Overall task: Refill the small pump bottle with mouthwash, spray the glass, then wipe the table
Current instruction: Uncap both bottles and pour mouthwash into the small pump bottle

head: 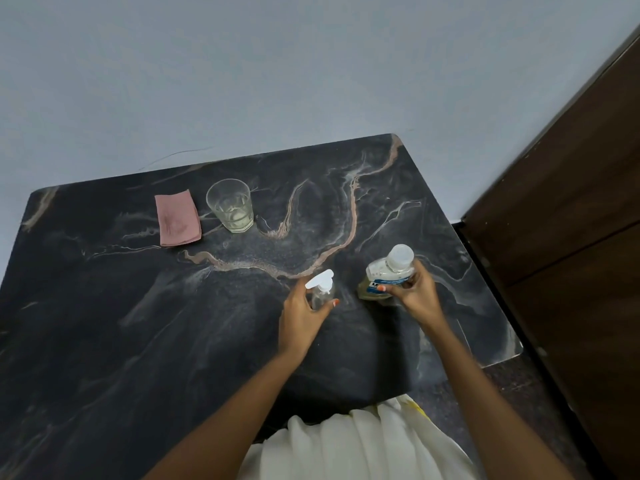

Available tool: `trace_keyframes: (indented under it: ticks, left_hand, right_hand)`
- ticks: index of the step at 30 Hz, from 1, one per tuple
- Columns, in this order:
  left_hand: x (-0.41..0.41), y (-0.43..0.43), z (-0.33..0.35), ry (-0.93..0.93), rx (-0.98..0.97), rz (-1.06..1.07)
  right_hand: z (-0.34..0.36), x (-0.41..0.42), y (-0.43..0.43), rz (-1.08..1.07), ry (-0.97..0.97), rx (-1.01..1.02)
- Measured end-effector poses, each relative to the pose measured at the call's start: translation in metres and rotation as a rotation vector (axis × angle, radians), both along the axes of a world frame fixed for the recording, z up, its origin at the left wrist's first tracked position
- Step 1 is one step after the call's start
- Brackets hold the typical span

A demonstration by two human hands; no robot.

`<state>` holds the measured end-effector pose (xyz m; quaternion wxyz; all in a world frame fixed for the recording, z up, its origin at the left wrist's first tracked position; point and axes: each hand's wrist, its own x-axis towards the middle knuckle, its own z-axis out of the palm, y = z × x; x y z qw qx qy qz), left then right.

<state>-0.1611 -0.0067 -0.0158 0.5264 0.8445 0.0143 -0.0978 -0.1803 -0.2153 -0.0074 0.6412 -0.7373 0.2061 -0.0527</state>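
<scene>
both bare forearms reach forward from the lower edge and draw closer together toward the wrists. the left grip [302, 315] curls round the small pump bottle [322, 296], thumb on the bottle's right side, fingers on its left. the right grip [417, 294] wraps the mouthwash bottle [386, 273] low on its body, thumb lying leftward across the label, fingers round the far side. the two grips are near each other, not touching.

mouthwash bottle [384, 271] label, blue, print too blurred to read
</scene>
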Motion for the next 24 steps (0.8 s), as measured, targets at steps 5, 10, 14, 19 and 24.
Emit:
trace_keyframes:
  ticks: [5, 10, 14, 19, 24]
  left_hand:
    - [0.0, 0.001, -0.002, 0.006, -0.005, -0.006]
    - [-0.003, 0.003, 0.002, 0.013, -0.054, -0.027]
    - [-0.005, 0.01, 0.012, -0.022, -0.132, -0.048]
    - [-0.008, 0.023, 0.034, -0.143, -0.185, -0.069]
    - [-0.002, 0.024, 0.065, -0.29, -0.174, -0.094]
  right_hand:
    - [0.0, -0.001, 0.0, 0.017, 0.002, -0.011]
    - [0.0, -0.005, -0.002, 0.035, -0.002, -0.058]
    - [0.004, -0.009, -0.003, 0.085, 0.01, -0.09]
    - [0.025, -0.012, -0.004, 0.123, -0.091, -0.115]
    - [0.061, -0.013, -0.004, 0.136, -0.149, -0.137]
